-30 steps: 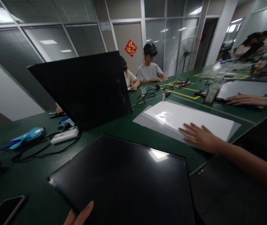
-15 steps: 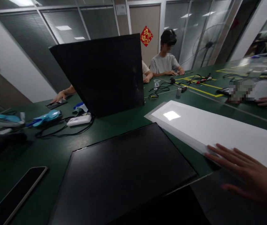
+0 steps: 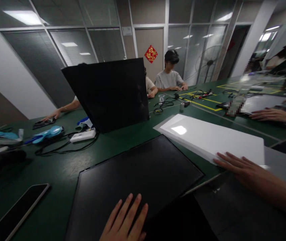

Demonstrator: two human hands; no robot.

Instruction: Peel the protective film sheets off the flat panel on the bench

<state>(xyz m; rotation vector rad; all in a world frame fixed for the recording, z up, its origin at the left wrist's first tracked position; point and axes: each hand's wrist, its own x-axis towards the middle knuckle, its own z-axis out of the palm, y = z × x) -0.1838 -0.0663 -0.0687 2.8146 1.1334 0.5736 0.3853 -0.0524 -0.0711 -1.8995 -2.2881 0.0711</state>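
A flat black panel point(image 3: 138, 174) lies on the green table point(image 3: 57, 167) in front of me. My left hand point(image 3: 125, 221) rests flat on its near edge, fingers spread. To the right, white sheets point(image 3: 213, 139) lie stacked on a grey backing sheet. My right hand point(image 3: 238, 165) lies flat, fingers apart, on the near edge of the white sheets. Neither hand grips anything.
A second black panel point(image 3: 110, 93) stands tilted upright behind. A phone point(image 3: 17, 211) lies at the lower left. A white power strip point(image 3: 82, 135), cables and a blue tool point(image 3: 47, 133) sit at left. Other people's hands point(image 3: 268, 114) and seated persons work along the far side.
My left hand has come back into view and settled on the black panel's near edge. The view shifted; my right hand stays flat on the white sheets.
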